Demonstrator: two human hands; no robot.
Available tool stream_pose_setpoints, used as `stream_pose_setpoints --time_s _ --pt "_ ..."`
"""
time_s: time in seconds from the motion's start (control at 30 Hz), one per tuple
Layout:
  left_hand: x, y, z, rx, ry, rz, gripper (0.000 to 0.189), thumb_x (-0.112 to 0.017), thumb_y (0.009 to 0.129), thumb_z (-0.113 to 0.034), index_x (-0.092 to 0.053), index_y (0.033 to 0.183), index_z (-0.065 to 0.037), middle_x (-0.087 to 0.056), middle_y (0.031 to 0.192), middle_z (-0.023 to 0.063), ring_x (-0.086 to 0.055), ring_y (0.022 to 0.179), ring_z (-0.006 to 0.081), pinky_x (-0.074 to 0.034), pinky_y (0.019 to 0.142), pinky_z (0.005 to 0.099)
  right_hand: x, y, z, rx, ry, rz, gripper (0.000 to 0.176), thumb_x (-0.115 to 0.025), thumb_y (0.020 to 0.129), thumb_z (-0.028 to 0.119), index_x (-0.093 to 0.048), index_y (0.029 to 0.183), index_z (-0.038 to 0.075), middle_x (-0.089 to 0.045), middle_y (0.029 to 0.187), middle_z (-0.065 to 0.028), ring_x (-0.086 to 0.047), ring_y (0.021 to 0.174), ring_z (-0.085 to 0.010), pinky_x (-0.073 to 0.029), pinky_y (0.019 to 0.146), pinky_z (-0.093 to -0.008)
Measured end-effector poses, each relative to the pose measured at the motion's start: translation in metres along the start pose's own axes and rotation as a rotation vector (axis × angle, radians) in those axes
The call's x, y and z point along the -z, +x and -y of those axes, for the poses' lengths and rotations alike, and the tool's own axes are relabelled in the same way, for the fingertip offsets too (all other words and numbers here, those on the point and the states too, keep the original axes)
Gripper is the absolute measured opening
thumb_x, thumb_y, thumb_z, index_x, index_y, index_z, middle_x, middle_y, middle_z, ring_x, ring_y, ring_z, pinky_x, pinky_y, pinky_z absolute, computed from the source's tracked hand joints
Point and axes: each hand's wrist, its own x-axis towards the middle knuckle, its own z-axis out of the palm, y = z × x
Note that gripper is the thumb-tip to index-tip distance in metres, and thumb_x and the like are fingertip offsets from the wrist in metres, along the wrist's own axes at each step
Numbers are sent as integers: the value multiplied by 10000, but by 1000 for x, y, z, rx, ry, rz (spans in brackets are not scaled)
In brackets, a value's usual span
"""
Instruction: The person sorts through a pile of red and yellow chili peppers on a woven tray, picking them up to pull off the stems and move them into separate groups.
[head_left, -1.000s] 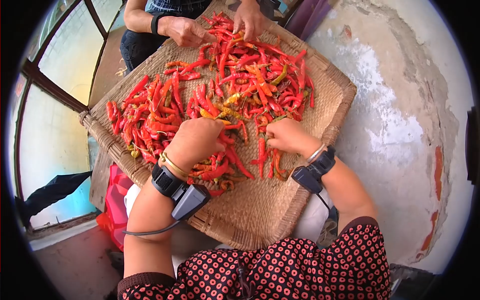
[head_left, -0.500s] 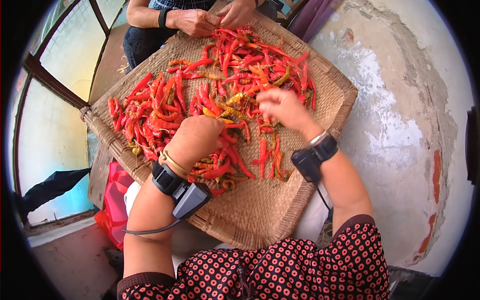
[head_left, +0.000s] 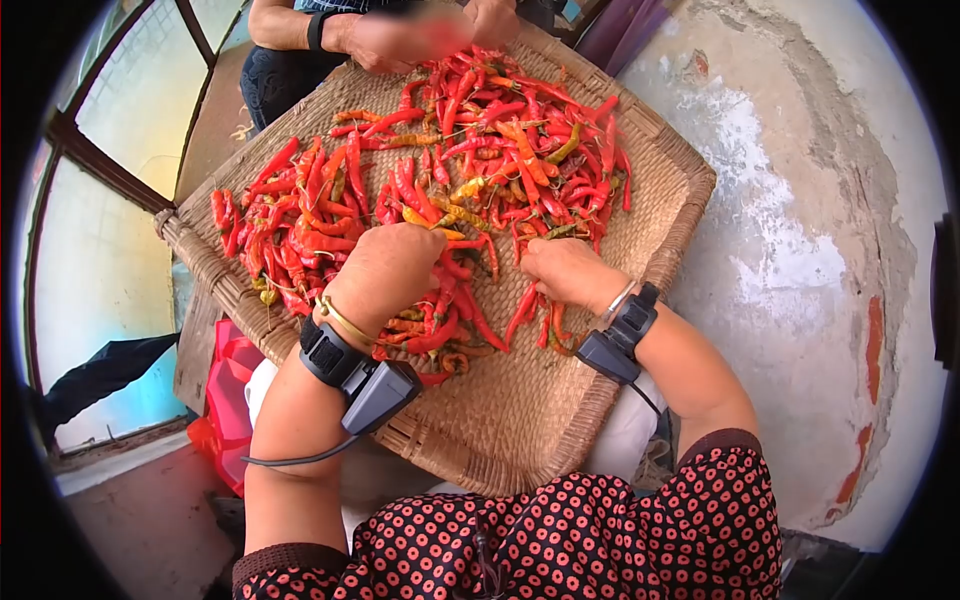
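Observation:
Red chili peppers point(head_left: 310, 215), with some yellow and greenish ones among them, lie heaped on a woven tray point(head_left: 500, 430). My left hand point(head_left: 392, 268) is closed over the near middle of the heap, and what its fingers hold is hidden behind the hand. To its right, my right hand point(head_left: 570, 270) has its fingers pressed together among a few peppers at the near right of the heap. Red peppers stick out below its fingertips, but whether they are gripped cannot be made out. A yellow pepper point(head_left: 470, 190) lies between and beyond my hands.
Across the tray, a co-worker's hands point(head_left: 400, 42) are over its far edge, partly blurred. A rough wall point(head_left: 770, 230) stands at the right, framed panes point(head_left: 130, 90) at the left. A red plastic bag point(head_left: 228, 390) lies below the tray's left side.
My right hand has come down and nearer to me, from above the heap onto the peppers, and its fingers have closed. My left hand has barely moved. The co-worker's hands have shifted slightly.

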Motion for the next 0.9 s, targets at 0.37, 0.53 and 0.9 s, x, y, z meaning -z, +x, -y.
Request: stream_pose_setpoints --time_s 0.37,0.53,0.9 --pt "-8 -2 5 -26 30 -62 226 -640 647 -131 -621 862 -63 -612 767 148 -599 773 323 -496 681 411 -8 3 -5 77 -142 -44 257 -686 637 129 -507 812 71 -506 831 -95 -553 795 -285 -474 644 -392" --pt "-8 -3 6 -5 150 -118 120 -629 646 -127 -623 742 -54 -612 749 137 -602 747 310 -510 653 398 -6 0 1 118 -169 -126 221 -660 640 129 -498 780 72 -490 800 -93 -544 755 -282 -473 609 -394" --pt "6 -5 -2 101 87 -262 195 -643 722 -254 -602 727 -64 -595 660 124 -607 674 293 -480 573 407 47 -13 1 30 480 -158 121 -596 672 117 -587 773 50 -596 668 -96 -603 632 -249 -457 552 -338"
